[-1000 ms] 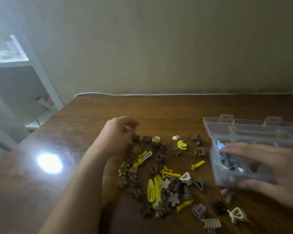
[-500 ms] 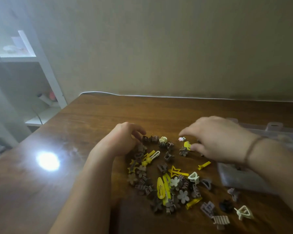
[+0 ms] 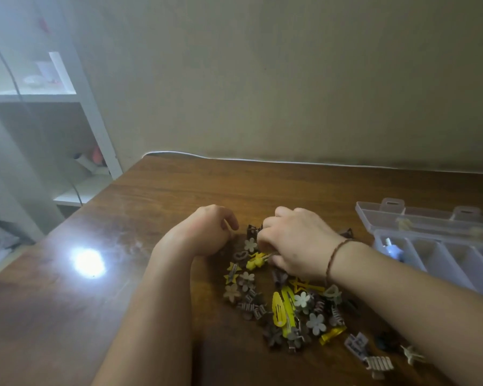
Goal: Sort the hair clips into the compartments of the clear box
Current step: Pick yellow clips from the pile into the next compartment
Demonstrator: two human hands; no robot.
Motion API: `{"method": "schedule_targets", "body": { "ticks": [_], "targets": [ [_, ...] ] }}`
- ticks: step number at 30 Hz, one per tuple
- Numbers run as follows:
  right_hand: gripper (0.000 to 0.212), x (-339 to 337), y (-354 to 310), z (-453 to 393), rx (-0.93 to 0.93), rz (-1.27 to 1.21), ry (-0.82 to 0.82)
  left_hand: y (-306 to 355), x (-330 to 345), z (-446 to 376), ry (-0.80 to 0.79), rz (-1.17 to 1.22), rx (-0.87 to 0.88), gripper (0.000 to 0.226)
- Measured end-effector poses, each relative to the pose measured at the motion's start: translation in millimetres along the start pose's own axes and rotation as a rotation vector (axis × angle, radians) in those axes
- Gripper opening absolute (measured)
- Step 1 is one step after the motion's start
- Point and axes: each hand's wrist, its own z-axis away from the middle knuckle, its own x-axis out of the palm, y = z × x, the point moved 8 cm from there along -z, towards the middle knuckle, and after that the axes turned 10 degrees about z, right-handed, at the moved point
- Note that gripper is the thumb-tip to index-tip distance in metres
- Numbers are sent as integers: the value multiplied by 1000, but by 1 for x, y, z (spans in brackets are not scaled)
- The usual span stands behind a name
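1. Scattered heap of small plastic hair clips (yellow snap clips, yellow stars, pale flower shapes, brown claw clips) spread on the dark wooden bench, roughly midway between its left and right edges, trailing toward the near edge.
2. Yellow clip at the far end of the heap, long axis running roughly left to right, just beside and partly under the right-hand grip.
3. Right hand, thin brown cord at the wrist, knuckles up, fingers curled down into the far end of the heap; fingertips hidden, so cannot tell whether that grip has closed on a clip or merely touches one.
4. Left hand resting on the bench just left of the heap, fingers loosely curled, holding nothing visible; apart from the clips, though near them.
5. Clear plastic compartment box with lid laid back, toward the right edge of the bench, well to the right of the heap; a pale blue item in its nearest left compartment.
6. Judged: right-hand grip nearer both clip and box, so a short carry rightward from heap to box.
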Motion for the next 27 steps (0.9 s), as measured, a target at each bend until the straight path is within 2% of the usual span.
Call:
{"method": "schedule_targets", "body": {
  "ticks": [10, 14, 16, 18, 21, 22, 24, 25, 27],
  "targets": [
    [19, 1, -11, 8, -96, 218, -46, 9, -1, 0, 59, -18, 24, 16],
    [20, 0, 0, 17, -54, 131, -22, 21, -8, 2, 171, 8, 88, 17],
    [23, -7, 10, 25, -40, 43, 44, 28, -13, 5, 234, 2, 130, 16],
    [22, -25, 28, 40, -4, -112, 186, 40, -13, 9, 257, -22, 203, 11],
    [18, -53, 73, 91, 164, -349, 448, 63, 3, 17, 125, -35, 345, 8],
    [18, -54, 93, 114, 268, -435, 479, 69, 11, 19, 56, -40, 366, 9],
    [42, -46, 127, 165, 507, -636, 510, 73, 26, 20, -35, -140, 374, 13],
    [48, -37, 140, 188, 626, -725, 524, 73, 32, 19, -56, -224, 364, 15],
    [37, -18, 153, 216, 775, -731, 519, 71, 39, 18, -81, -339, 324, 21]
  ]
}}
